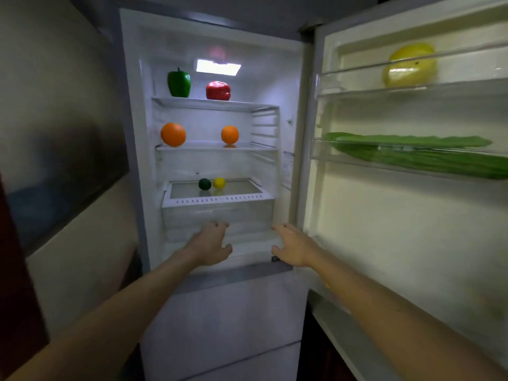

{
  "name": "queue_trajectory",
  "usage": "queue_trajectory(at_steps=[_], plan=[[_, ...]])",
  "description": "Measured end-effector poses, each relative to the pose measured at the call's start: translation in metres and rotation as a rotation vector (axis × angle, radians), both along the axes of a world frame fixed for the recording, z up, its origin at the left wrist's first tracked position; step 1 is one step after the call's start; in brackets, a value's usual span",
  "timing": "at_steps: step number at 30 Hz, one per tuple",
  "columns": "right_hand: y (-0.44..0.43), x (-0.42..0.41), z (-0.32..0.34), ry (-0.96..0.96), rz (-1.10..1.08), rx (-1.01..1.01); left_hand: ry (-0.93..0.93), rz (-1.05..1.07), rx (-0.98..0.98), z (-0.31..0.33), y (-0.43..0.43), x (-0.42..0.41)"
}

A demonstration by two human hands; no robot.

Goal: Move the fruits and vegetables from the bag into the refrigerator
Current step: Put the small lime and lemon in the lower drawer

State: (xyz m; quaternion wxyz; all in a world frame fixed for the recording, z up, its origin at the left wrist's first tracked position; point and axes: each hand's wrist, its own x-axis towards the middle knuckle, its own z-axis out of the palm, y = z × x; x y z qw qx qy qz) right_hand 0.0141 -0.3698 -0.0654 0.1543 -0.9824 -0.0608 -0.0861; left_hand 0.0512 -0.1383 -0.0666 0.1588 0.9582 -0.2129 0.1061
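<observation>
The refrigerator [137,160] stands open. A green pepper [179,84] and a red pepper [218,90] sit on the top shelf. Two oranges [173,134] [229,134] rest on the middle shelf. A dark green fruit [204,184] and a small yellow fruit [219,183] lie on the glass cover above the clear drawer [247,213]. In the door, a yellow fruit [409,66] fills the upper rack and long green vegetables [412,154] the lower rack. My left hand [210,243] and my right hand [291,244] reach to the drawer front, fingers relaxed, holding nothing. No bag is in view.
The open door [412,229] swings out to the right, close beside my right arm. A wall with a dark panel [68,174] lies to the left. Closed lower compartments [220,325] sit beneath the open section.
</observation>
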Motion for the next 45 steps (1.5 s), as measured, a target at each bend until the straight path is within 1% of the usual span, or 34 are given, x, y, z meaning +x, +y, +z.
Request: queue_trajectory(at_steps=[6, 11, 15, 21, 26, 35, 41, 45], plan=[[-0.008, -0.076, -0.006, -0.008, -0.123, 0.004, 0.051, -0.09, 0.068, -0.011, -0.012, -0.044], [-0.043, -0.14, -0.007, 0.009, -0.259, -0.026, 0.107, -0.222, 0.084, -0.009, -0.053, -0.075], [-0.084, -0.195, -0.004, 0.009, -0.392, -0.041, 0.092, -0.363, 0.065, -0.006, -0.103, -0.101], [-0.151, -0.288, -0.002, 0.003, -0.599, 0.0, 0.021, -0.53, 0.148, -0.001, -0.196, -0.159], [-0.199, -0.383, 0.001, 0.007, -0.749, 0.044, -0.011, -0.675, 0.185, 0.007, -0.271, -0.224], [-0.263, -0.593, -0.002, 0.044, -1.056, -0.008, 0.025, -0.952, 0.196, 0.003, -0.396, -0.385], [-0.283, -0.756, -0.01, 0.065, -1.301, -0.001, -0.014, -1.165, 0.179, -0.003, -0.464, -0.522], [-0.278, -0.865, -0.02, 0.07, -1.454, 0.02, -0.016, -1.316, 0.181, -0.016, -0.497, -0.62]])
